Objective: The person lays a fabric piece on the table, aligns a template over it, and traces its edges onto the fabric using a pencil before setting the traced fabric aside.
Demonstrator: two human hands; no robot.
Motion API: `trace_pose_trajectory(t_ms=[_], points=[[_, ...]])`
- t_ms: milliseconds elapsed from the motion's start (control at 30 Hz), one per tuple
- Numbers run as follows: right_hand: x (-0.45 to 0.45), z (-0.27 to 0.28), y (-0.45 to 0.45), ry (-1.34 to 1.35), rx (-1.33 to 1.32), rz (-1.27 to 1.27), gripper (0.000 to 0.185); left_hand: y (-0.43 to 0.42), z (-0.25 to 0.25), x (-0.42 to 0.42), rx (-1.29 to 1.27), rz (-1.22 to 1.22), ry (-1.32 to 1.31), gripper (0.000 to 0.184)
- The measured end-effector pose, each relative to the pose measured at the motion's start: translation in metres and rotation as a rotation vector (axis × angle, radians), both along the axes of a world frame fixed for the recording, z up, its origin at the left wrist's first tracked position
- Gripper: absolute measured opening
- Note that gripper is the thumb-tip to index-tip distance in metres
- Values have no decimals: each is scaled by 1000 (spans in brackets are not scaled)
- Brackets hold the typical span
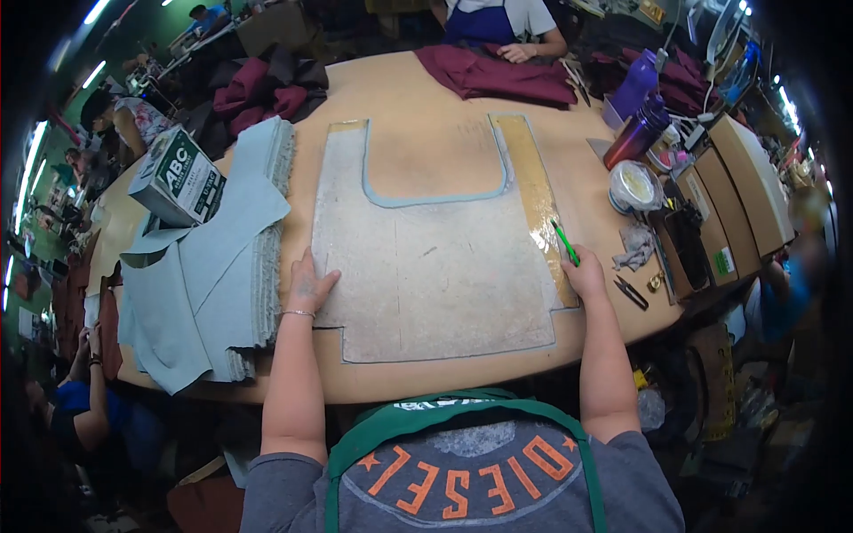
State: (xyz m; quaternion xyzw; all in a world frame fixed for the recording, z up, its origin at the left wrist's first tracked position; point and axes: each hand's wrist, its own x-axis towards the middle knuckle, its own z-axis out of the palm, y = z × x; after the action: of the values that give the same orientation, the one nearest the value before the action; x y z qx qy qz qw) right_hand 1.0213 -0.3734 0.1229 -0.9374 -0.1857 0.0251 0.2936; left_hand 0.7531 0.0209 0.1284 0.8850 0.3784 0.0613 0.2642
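A large pale U-shaped pattern template (435,266) with shiny yellow tape along its right strip lies flat on the table before me. Light blue fabric (435,202) shows as a thin rim around its cut-out. My left hand (309,289) rests at the template's left edge, thumb on the surface and fingers apart from it. In my right hand (584,277), a green pen (565,242) is pinched, its tip pointing up and left over the taped edge. The right fingertips are partly hidden.
Left of the template is a thick stack of light blue fabric (222,275) with an ABC box (179,182) on it. Thread snips (632,292), a grey rag (634,246), a tub (634,186) and bottles (637,131) stand right. A co-worker's hand (518,53) touches maroon fabric (498,78).
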Motion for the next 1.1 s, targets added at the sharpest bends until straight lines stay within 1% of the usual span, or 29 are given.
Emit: trace_pose_trajectory(t_ms=[67, 133, 233, 467, 567, 733, 833, 933, 1033, 1100], points=[[1, -4, -2, -22, -3, 14, 33, 4, 0, -3, 25, -30, -7, 80], [1, -5, -2, 13, 16, 13, 34, 9, -8, -5, 61, -64, -35, 80], [3, -10, -5, 9, 26, 18, 35, -2, 14, -3, 31, -33, -6, 79], [1, -7, -3, 2, 4, 6, 37, 2, 3, -3, 47, -29, -11, 79], [3, -12, -6, -43, 37, 50, 38, 2, 2, -3, 51, -30, 9, 79], [0, -6, -4, 22, 23, 22, 42, 8, 0, -4, 30, -58, 9, 81], [-3, -3, -3, 33, 58, 45, 46, 8, -1, -7, 59, -40, -25, 80], [2, -17, -7, -12, 29, 67, 49, 24, -24, -13, -91, -69, -156, 77], [5, -16, -6, 8, 48, 107, 48, 11, -16, -15, -15, -23, -179, 74], [5, -12, -6, 26, 42, 113, 48, 10, -13, -14, 4, -66, -190, 72]])
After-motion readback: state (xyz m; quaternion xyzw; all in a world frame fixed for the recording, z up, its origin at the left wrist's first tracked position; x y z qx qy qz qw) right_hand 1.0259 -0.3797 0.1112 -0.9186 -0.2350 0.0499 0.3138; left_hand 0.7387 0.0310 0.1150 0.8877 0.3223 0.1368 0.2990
